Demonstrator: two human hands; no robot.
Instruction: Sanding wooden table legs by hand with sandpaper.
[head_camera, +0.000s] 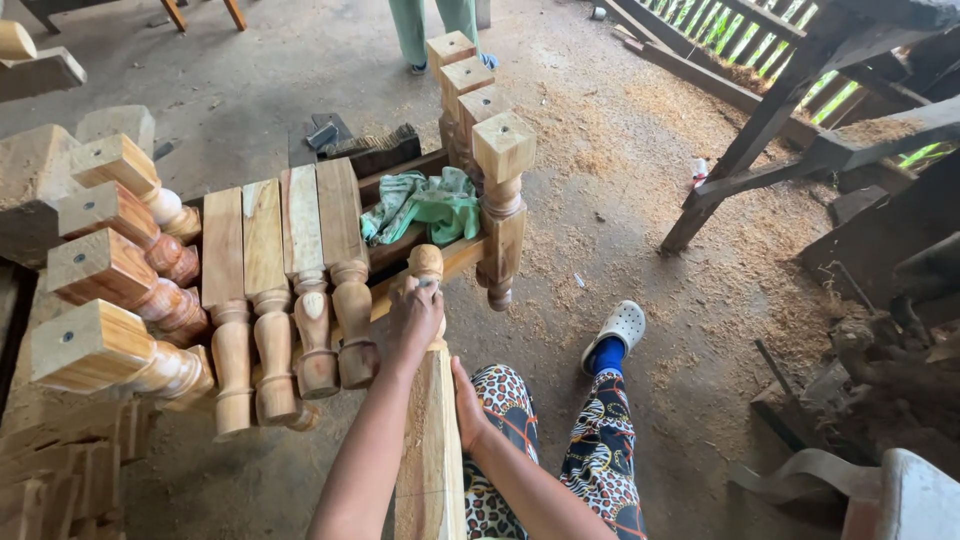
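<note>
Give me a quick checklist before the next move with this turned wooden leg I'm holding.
1. Left hand gripping the turned leg near its rounded top: ok.
2. Right hand steadying the leg's square side: ok.
3. Leg resting along the lap, top toward the stacked legs: ok.
4. Green cloth within reach on the stack: ok.
5. Anything held under the left palm: cannot tell.
6. Leg's surface finish: cannot tell.

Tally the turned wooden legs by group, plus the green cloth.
Leg held by left hand and right hand: 1
Legs lying flat in the row: 4
Legs stacked at left: 4
Legs standing upright: 4
Green cloth: 1
Total: 14
</note>
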